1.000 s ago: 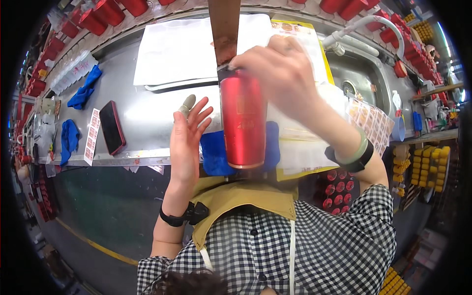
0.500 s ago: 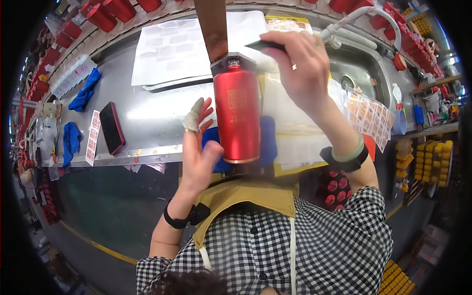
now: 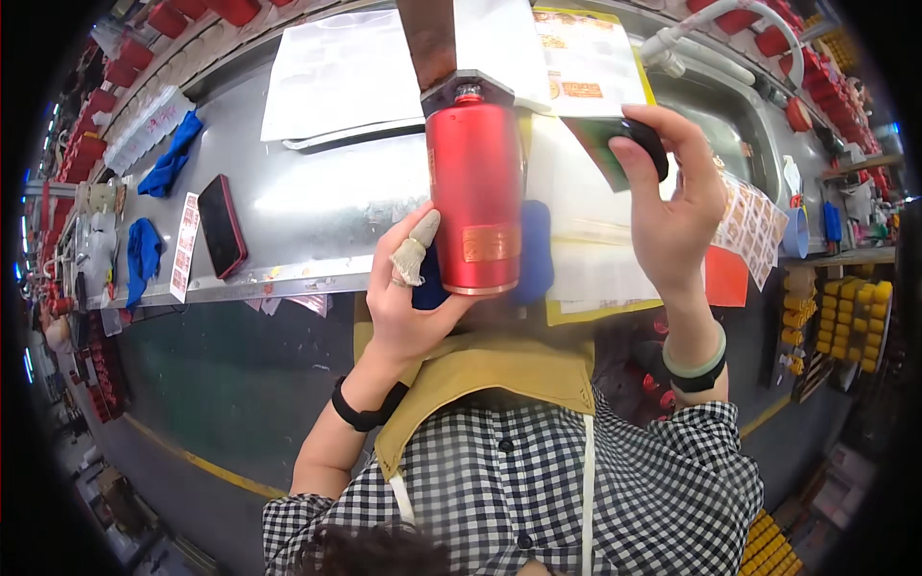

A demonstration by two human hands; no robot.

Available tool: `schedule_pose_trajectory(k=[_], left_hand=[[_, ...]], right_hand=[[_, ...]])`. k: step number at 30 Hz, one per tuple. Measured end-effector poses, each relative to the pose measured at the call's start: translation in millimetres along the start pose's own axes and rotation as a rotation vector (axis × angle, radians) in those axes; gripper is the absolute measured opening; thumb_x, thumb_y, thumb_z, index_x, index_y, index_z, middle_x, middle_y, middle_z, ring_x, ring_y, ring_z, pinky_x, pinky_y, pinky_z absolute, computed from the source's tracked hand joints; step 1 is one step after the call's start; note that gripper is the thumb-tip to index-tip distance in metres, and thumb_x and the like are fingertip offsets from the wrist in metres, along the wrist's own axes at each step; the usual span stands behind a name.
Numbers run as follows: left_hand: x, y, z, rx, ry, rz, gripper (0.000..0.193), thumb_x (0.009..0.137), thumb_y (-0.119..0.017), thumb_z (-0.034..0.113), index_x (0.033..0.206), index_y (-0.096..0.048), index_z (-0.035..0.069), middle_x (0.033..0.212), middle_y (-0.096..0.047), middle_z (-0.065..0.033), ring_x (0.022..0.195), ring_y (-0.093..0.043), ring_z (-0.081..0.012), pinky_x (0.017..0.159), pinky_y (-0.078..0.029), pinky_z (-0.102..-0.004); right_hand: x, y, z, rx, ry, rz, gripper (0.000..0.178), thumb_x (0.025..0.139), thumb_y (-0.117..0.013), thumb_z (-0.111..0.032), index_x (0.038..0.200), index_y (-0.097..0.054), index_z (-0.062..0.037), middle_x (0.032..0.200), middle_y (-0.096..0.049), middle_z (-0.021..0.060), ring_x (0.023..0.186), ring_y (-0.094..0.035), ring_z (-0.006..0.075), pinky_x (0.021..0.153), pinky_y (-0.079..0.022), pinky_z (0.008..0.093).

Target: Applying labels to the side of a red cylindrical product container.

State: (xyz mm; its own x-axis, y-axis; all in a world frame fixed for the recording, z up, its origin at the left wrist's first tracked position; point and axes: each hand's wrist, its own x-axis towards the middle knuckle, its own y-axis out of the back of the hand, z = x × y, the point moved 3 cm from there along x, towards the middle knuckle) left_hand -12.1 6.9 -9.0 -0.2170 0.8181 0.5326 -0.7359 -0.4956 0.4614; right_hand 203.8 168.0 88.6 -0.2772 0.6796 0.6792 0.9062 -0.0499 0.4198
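A red metal bottle [image 3: 473, 192] lies on its side, its neck end against a dark metal bracket [image 3: 461, 91]. A gold label [image 3: 490, 243] shows near its base, and another gold mark is at its left edge. My left hand [image 3: 408, 288] is on the bottle's lower left side, thumb by the base and fingers along the wall. One finger wears a pale fabric cover [image 3: 413, 257]. To the right of the bottle, my right hand [image 3: 682, 187] pinches a flat scraper [image 3: 624, 149] with a dark rounded edge, held apart from the bottle.
A blue pad [image 3: 536, 250] shows under the bottle. White sheets [image 3: 336, 77] lie at the back, label sheets [image 3: 581, 58] at the back right. A phone [image 3: 222, 226], a label strip [image 3: 184, 248] and blue cloths [image 3: 144, 257] lie left. The sink [image 3: 715, 101] is right.
The bottle has rolled, so its gold markings sit elsewhere. My left hand has come onto its side. My right hand has moved right and nearer with the scraper, away from the bottle's neck end.
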Motion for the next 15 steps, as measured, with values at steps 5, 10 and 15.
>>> schedule_pose_trajectory(k=[5, 10, 15], left_hand=[[-5, -3, 8, 0.171, -0.229, 0.019, 0.068, 0.068, -0.099, 0.012, 0.131, -0.074, 0.004, 0.145, -0.063, -0.0159, 0.126, -0.063, -0.0337, 0.104, -0.054, -0.0434], [2, -7, 15, 0.207, -0.222, 0.020, 0.062, 0.067, -0.097, 0.007, 0.126, -0.077, 0.002, 0.141, -0.067, -0.0166, 0.123, -0.066, -0.0347, 0.102, -0.056, -0.0430], [0, -5, 8, 0.082, -0.141, 0.068, 0.064, 0.068, -0.098, 0.005, 0.127, -0.073, -0.004, 0.139, -0.070, -0.0180, 0.121, -0.069, -0.0340, 0.101, -0.057, -0.0412]], right_hand=[[-26, 6, 4, -0.001, -0.116, 0.006, 0.023, 0.095, -0.080, -0.004, 0.117, -0.073, -0.0021, 0.099, -0.076, 0.0081, 0.084, -0.069, 0.0153, 0.078, -0.055, 0.0290], [-38, 1, 0, 0.042, -0.212, 0.044, 0.023, 0.096, -0.080, -0.006, 0.117, -0.073, -0.0019, 0.097, -0.075, 0.0065, 0.084, -0.066, 0.0137, 0.081, -0.053, 0.0289], [-46, -3, -2, 0.102, -0.269, 0.055, 0.023, 0.098, -0.078, -0.008, 0.119, -0.072, -0.0011, 0.098, -0.075, 0.0070, 0.086, -0.067, 0.0139, 0.083, -0.053, 0.0288]])
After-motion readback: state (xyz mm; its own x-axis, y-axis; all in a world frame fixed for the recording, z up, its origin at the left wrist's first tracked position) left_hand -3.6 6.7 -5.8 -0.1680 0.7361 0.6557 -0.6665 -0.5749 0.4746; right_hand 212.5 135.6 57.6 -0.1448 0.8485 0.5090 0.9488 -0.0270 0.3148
